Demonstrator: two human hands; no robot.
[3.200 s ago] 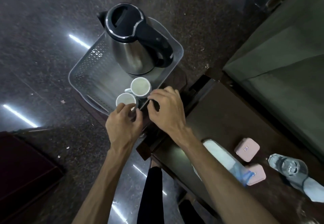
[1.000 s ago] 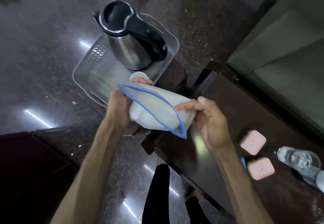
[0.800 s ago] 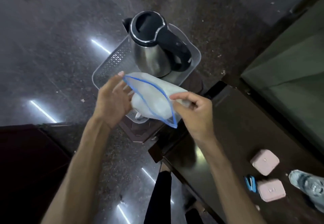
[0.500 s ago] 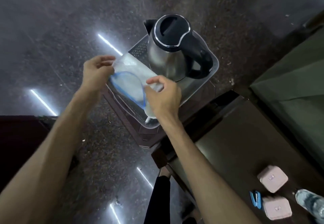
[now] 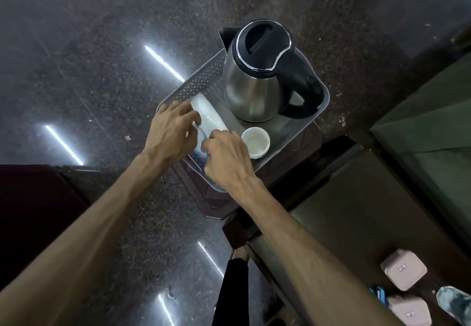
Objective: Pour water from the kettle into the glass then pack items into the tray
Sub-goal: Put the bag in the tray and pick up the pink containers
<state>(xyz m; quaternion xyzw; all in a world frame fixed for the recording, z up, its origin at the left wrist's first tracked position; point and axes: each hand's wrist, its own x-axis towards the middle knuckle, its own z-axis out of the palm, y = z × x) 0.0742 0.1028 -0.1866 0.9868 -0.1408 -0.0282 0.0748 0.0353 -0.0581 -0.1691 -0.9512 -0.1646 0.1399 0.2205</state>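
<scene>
**Around my workspace**

Below me spreads a dark speckled polished stone floor [image 5: 102, 52], with bright streaks of reflected light on it. To my right runs a dark brown glossy wooden worktop [image 5: 356, 218]. On its near right end sit two pale pink rounded-square plastic boxes [image 5: 403, 269], one nearer to me than the other, with a small blue clip-like object [image 5: 379, 293] just beside them. Further right lies olive-green fabric [image 5: 433, 126].
</scene>
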